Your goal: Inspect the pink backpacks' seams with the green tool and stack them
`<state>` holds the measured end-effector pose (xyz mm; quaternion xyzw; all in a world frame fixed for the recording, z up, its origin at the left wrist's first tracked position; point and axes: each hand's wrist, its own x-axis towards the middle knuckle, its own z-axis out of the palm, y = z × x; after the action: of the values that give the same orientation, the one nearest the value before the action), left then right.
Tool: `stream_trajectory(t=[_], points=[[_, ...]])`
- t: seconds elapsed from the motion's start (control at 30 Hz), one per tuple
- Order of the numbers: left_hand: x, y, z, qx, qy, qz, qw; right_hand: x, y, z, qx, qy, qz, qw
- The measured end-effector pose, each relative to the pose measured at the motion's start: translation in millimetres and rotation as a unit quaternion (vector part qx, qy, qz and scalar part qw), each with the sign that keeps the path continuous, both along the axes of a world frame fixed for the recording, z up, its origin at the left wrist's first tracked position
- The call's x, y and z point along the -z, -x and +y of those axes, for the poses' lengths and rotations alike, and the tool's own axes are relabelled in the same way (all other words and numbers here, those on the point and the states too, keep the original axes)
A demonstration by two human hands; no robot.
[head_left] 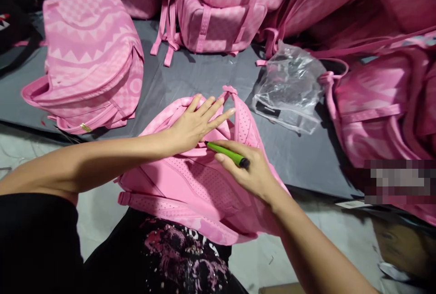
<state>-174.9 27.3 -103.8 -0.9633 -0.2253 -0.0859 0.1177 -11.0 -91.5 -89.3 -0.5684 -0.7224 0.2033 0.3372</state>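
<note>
A pink backpack (pixel 163 180) lies across my lap and the table edge, with its dotted padded back and straps facing up. My left hand (pixel 195 126) rests flat on its upper part, palm down, fingers spread. In my right hand (pixel 250 167), a slim green pen-like tool with black ends (pixel 226 151) is gripped between thumb and fingers. Its dark tip points left and reaches the pink fabric just below my left hand. Whether the tip is a blade or a nib is too small to tell.
A pink patterned backpack (pixel 91 58) stands at the left on the grey table (pixel 153 76). More pink backpacks (pixel 221 17) line the back, and another (pixel 371 103) sits at the right. A crumpled clear plastic bag (pixel 289 87) lies between. Cardboard (pixel 402 244) is on the floor, lower right.
</note>
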Motion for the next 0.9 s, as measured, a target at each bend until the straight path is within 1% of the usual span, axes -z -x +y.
stream_trajectory(t=[0.1,0.2,0.27,0.33,0.4,0.5,0.7,0.9], points=[[0.5,-3,3,-0.029,0.029,-0.008,0.999,-5.7,1,17,-0.026,0.034,-0.053,0.998],[-2.0,-9,5,-0.07,0.067,-0.007,0.995,-6.7,2,28,-0.057,0.062,-0.159,0.984],[-5.5,-12,6,-0.081,0.084,-0.002,0.993,-8.5,0,27,-0.075,0.045,-0.228,0.97],[-9.9,-14,5,-0.082,0.089,0.011,0.993,-11.6,-4,22,-0.089,0.019,-0.258,0.962],[-13.9,-15,5,-0.082,0.082,0.032,0.993,-14.2,-8,16,-0.097,0.013,-0.253,0.962],[-17.6,-16,5,-0.084,0.068,0.057,0.992,-14.0,-9,14,-0.098,0.026,-0.24,0.966],[-19.6,-16,9,-0.086,0.087,0.078,0.989,-3.2,5,18,-0.066,0.02,-0.198,0.978],[-19.9,-12,13,-0.064,0.087,0.081,0.991,-0.4,13,15,-0.029,0.016,-0.196,0.98]])
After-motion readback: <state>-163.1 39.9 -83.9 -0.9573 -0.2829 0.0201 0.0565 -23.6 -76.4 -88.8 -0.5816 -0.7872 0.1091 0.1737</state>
